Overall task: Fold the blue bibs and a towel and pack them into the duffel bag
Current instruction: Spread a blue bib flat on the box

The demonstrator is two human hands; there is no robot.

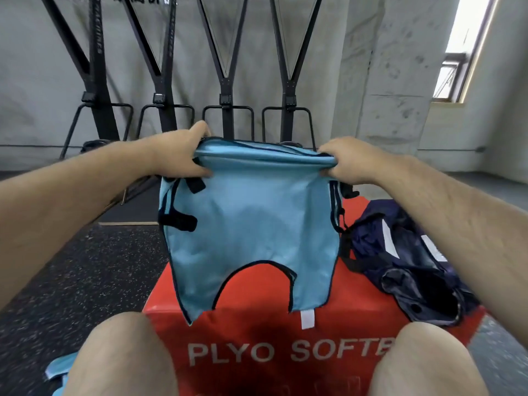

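Note:
A light blue bib (251, 224) with dark trim and black side straps hangs in the air over a red plyo box (257, 324). My left hand (183, 155) grips its top left corner and my right hand (345, 161) grips its top right corner, with the top edge rolled over between them. The bib's neck cut-out points down toward me. A dark navy duffel bag (405, 252) lies crumpled on the right part of the box, its opening toward me. More light blue cloth (58, 372) lies on the floor at the lower left, partly hidden by my knee.
Black exercise machines (228, 90) stand in a row along the grey wall behind the box. Dark speckled rubber floor (85, 267) lies to the left. My bare knees frame the box's near side. A window is at the upper right.

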